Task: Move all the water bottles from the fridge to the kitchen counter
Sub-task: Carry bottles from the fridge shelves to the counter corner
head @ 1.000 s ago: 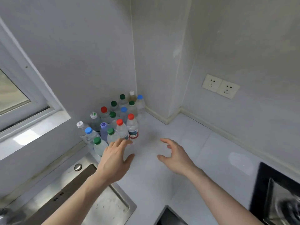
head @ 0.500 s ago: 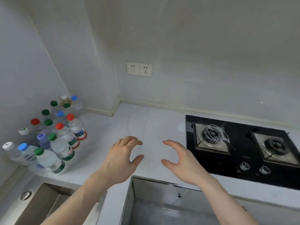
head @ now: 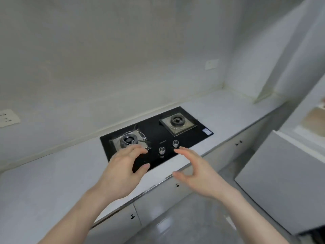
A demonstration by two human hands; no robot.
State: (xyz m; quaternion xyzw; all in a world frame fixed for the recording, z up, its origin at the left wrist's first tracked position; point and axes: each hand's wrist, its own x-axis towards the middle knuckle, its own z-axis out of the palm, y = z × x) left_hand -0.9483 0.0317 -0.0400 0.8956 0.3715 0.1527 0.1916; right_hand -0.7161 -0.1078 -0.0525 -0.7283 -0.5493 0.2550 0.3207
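Note:
No water bottle is in view. My left hand [head: 121,171] hovers over the front edge of the white kitchen counter [head: 52,176], fingers curled apart and holding nothing. My right hand [head: 197,175] is beside it, also open and empty, held over the counter's edge near the stove knobs. At the right edge stands the white fridge [head: 306,118], and its open door [head: 281,184] juts out toward me. The fridge's inside is mostly out of frame and blurred.
A black two-burner gas stove [head: 156,134] is set into the counter behind my hands. White cabinet doors [head: 163,196] run below the counter. Grey floor [head: 193,221] lies between the cabinets and the fridge door. Wall sockets [head: 8,118] are at the far left.
My view has swung right, from the bottles in the counter's left corner, past the stove, to the fridge side. Both hands stayed open and empty in front of me.

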